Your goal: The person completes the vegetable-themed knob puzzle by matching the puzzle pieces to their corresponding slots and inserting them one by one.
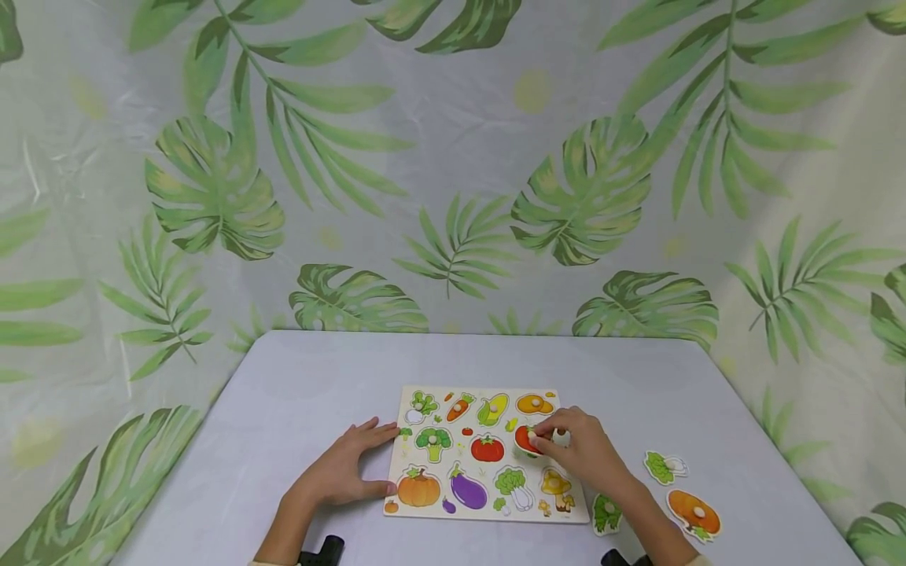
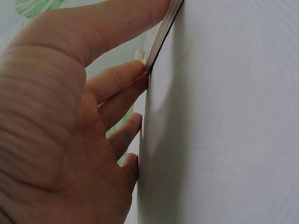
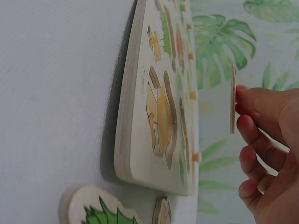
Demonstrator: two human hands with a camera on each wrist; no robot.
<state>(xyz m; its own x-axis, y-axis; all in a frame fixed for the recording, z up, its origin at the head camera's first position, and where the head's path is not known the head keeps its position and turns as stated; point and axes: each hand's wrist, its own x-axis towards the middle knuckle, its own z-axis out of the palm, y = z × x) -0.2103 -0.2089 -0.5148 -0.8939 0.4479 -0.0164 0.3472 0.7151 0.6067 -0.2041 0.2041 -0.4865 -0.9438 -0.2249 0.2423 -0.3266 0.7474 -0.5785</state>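
Well, the red piece (image 1: pixel 524 437) is pinched by the thumb and a finger of the right hand (image 1: pixel 580 448), over the right part of the board (image 1: pixel 425 512). The left hand (image 1: pixel 347 464) has its fingers spread, and its thumb and fingertips touch the board's left edge. I think the step in hand is fitting the red piece. The tomato slot (image 1: pixel 487 449) has no knob in it and sits just to the left. The piece's green end points toward the person, so it looks upside down. The next move seems to call for a turn, a short slide left and a soft push down, with the board held steady. On the counter (image 1: pixel 340 369), to the right, lie a pumpkin (image 1: pixel 690 511), a leafy piece (image 1: pixel 665 468) and a green piece (image 1: pixel 606 512).

From the head you see the red front, but not how high it is. The right wrist view shows it from the side: thin, and well apart from the board. The left wrist view shows the palm, which the head view hides.
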